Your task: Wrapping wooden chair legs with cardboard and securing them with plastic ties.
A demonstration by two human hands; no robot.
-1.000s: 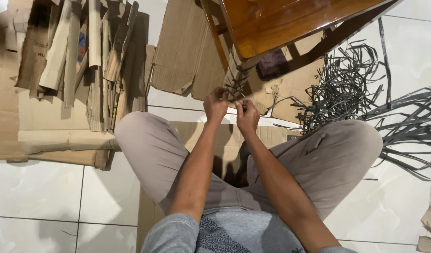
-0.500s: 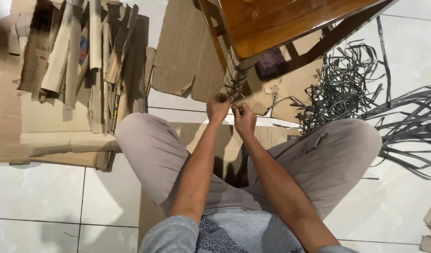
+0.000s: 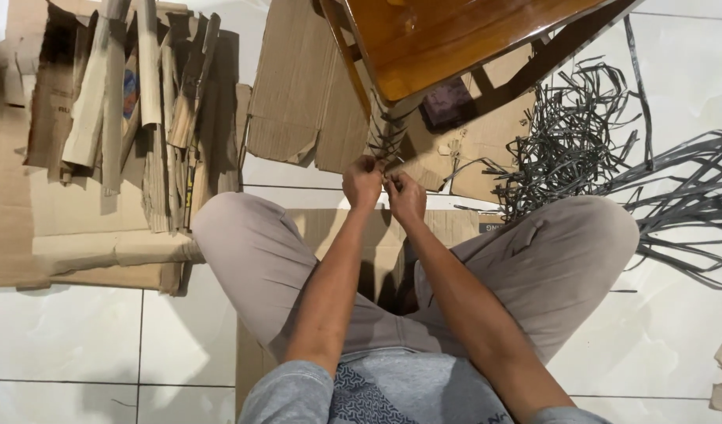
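My left hand [image 3: 362, 181] and my right hand [image 3: 405, 197] are close together in front of my crossed legs, both pinching thin dark grey strips [image 3: 386, 144]. Those strips are wound around the leg of a brown wooden chair [image 3: 447, 39] just above my hands. The fingers of both hands are closed on the strip ends, which are small and partly hidden by my knuckles.
A tangled heap of loose grey strips [image 3: 604, 149] lies on the white tile floor at the right. Flattened cardboard sheets [image 3: 306, 102] lie under the chair, and rolled and torn cardboard pieces [image 3: 133, 102] lie at the left. I sit on cardboard [image 3: 345, 228].
My two hands have drawn closer together and shifted slightly up toward the chair leg. The view has tilted a little.
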